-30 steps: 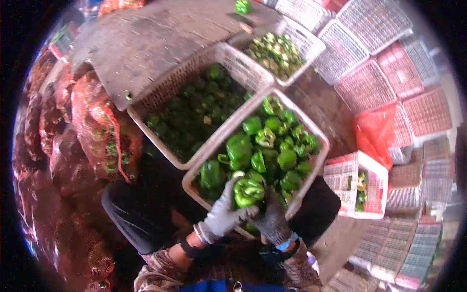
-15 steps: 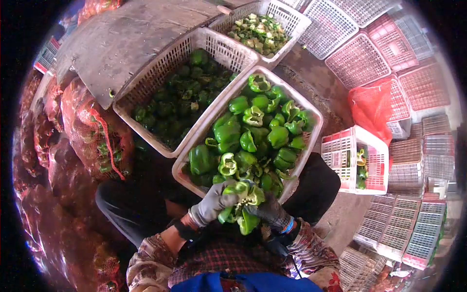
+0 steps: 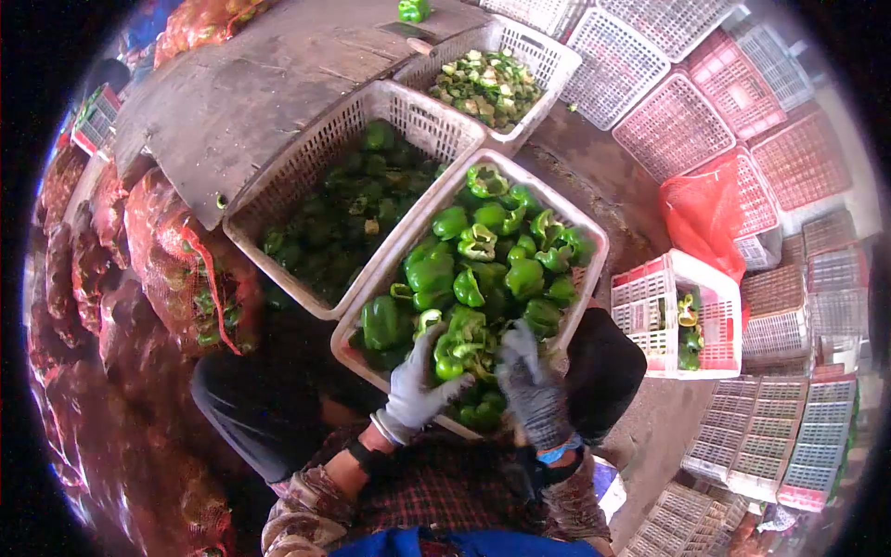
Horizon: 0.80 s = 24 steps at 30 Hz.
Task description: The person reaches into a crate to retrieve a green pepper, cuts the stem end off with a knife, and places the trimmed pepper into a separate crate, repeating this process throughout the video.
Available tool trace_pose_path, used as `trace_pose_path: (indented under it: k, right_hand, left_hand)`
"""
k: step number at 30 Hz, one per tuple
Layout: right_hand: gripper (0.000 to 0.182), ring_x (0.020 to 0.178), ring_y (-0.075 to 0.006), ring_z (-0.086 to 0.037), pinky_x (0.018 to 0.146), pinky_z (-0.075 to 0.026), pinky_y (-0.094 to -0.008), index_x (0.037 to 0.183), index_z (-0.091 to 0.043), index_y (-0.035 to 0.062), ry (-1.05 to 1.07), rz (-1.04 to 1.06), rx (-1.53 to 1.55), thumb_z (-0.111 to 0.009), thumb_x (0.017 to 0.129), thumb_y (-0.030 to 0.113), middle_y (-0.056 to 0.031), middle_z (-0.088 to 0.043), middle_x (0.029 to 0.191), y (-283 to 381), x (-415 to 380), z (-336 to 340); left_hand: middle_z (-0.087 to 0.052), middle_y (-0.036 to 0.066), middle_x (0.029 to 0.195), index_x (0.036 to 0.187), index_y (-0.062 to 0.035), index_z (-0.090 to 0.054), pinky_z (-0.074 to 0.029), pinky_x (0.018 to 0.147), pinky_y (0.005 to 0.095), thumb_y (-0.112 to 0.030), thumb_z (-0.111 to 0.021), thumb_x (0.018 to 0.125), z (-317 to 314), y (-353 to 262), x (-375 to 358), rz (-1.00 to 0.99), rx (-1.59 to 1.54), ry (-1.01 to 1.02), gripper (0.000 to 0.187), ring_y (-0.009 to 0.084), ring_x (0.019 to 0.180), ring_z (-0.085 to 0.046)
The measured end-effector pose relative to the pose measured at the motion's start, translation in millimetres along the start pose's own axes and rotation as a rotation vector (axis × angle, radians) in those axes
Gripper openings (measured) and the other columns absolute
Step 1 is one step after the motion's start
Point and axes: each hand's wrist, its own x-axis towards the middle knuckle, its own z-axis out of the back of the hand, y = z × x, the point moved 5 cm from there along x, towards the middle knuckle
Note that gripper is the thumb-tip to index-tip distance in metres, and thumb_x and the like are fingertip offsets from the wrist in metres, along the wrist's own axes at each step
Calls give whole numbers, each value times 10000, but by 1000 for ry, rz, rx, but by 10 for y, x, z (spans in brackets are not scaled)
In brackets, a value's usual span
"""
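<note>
Green peppers (image 3: pixel 524 278), some whole and some cut open, fill the white crate (image 3: pixel 601 269) on the person's lap. My left hand (image 3: pixel 415 385), in a light glove, is open at the crate's near edge, fingers spread beside cut pepper pieces (image 3: pixel 462 343). Across from it, my right hand (image 3: pixel 534 385), in a grey glove, has its fingers apart, slightly blurred, with nothing visible in it. The cut pieces lie between the two hands.
A second crate (image 3: pixel 243 206) of darker peppers stands to the left. Beyond it a basket (image 3: pixel 561 58) holds chopped pieces. Red mesh sacks (image 3: pixel 186 246) line the left side. At right are a red-and-white crate (image 3: pixel 640 311), red netting (image 3: pixel 701 218) and stacked crates (image 3: pixel 673 125).
My hands have moved apart and opened, letting go of the cut pepper pieces, which now lie in the crate. The view has shifted slightly, and a green pepper shows at the top.
</note>
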Motion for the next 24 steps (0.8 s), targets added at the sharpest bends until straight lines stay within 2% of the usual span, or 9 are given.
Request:
trace_pose_path:
  k: [3, 4, 7, 14, 16, 17, 20, 22, 24]
  right_hand:
    - [566, 949, -363, -629, 781, -510, -420, 1297, -500, 78, 27, 229, -236, -709, 805, 266, -172, -634, 1100, -92, 53, -312]
    - [545, 922, -388, -606, 788, -491, -442, 1285, -498, 47, 28, 8, -76, -684, 821, 262, -199, -627, 1057, -96, 9, -360]
    - [572, 973, -378, -588, 831, -481, -430, 1270, -487, -5, 23, 74, -300, -687, 814, 276, -240, -596, 1094, -351, -61, -445]
    - [452, 915, -295, -610, 805, -513, -398, 1203, -507, 8, -87, 179, 182, -632, 878, 296, -126, -609, 1050, -192, -52, -473]
    - [407, 858, -227, -617, 723, -525, -343, 1162, -521, 39, 36, -281, 586, -605, 903, 341, -84, -615, 997, -710, -134, -477]
    - [409, 788, -186, -600, 653, -505, -305, 1143, -527, 57, 77, -343, 717, -590, 907, 385, -65, -616, 961, -735, -137, -522]
    - [443, 619, -95, -547, 493, -448, -222, 1135, -535, 100, 310, -521, 1154, -561, 910, 481, -24, -611, 876, -905, -120, -653]
    - [507, 529, -77, -473, 432, -395, -214, 1267, -493, 148, 137, -382, 970, -573, 892, 481, -9, -585, 843, -548, 1, -498]
    - [424, 443, -87, -430, 365, -334, -232, 1204, -487, 129, -141, -310, 951, -443, 964, 475, -25, -558, 739, -248, 52, -225]
  left_hand:
    - [-555, 182, 1171, 1403, -45, -328, -519, 801, 400, -347, -772, 692, -125, -100, -111, -110, 339, 141, 892, 369, 1006, -587]
    - [-537, 196, 1193, 1404, -31, -319, -519, 780, 419, -297, -757, 661, -138, -141, -126, -84, 445, 121, 903, 382, 1003, -581]
    - [-504, 204, 1239, 1396, -26, -323, -507, 823, 426, -233, -747, 664, -93, -220, -137, -181, 428, 132, 871, 384, 1052, -562]
    - [-528, 102, 1142, 1178, -90, -527, -445, 918, 354, 34, -686, 598, -375, 238, -223, 39, -322, 40, 614, 283, 1088, -530]
    - [-528, 18, 1135, 1215, -107, -472, -456, 902, 302, 157, -612, 719, -412, 233, -215, 81, -644, -4, 579, 154, 1044, -530]
    - [-543, 39, 1137, 1213, -110, -472, -455, 881, 272, 170, -541, 675, -391, 215, -213, 398, -1000, -34, 611, 154, 1045, -529]
    - [-551, 48, 1138, 1267, -108, -447, -465, 859, 278, 138, -525, 689, -379, 216, -118, 450, -1089, -46, 633, 160, 1015, -541]
    - [-548, 51, 1151, 1298, -112, -431, -465, 861, 280, 104, -525, 699, -235, 71, 8, 522, -1100, -19, 643, 163, 1028, -541]
    - [-535, 46, 1164, 1319, -104, -415, -461, 871, 279, 72, -536, 714, 7, -85, 149, 415, -970, -99, 642, 163, 1024, -538]
